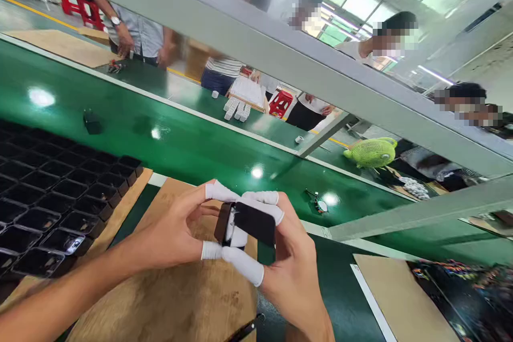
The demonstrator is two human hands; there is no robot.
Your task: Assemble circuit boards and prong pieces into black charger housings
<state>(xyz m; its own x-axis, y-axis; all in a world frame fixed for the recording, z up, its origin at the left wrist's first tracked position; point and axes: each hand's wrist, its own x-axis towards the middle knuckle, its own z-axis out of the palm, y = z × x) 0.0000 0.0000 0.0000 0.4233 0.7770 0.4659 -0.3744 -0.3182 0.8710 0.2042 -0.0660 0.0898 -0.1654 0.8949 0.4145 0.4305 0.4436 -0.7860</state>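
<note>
A small black box-shaped case (223,223) is held up over a brown board, gripped at its left end by my left hand (176,232). My right hand (292,256) holds a glossy black panel (255,223) by its edges, between thumb and fingers. The panel lies against the case at a slant, and a white part (238,236) shows in the gap between them. White finger covers sit on the thumb and fingertips of both hands. Whether the panel is fixed to the case, I cannot tell.
Many black cases (48,192) stand in rows at left. Under my hands lies a brown board (176,299). A green conveyor belt (192,141) runs behind, carrying a small wired part (318,203). A grey beam (248,48) crosses above; several people work beyond.
</note>
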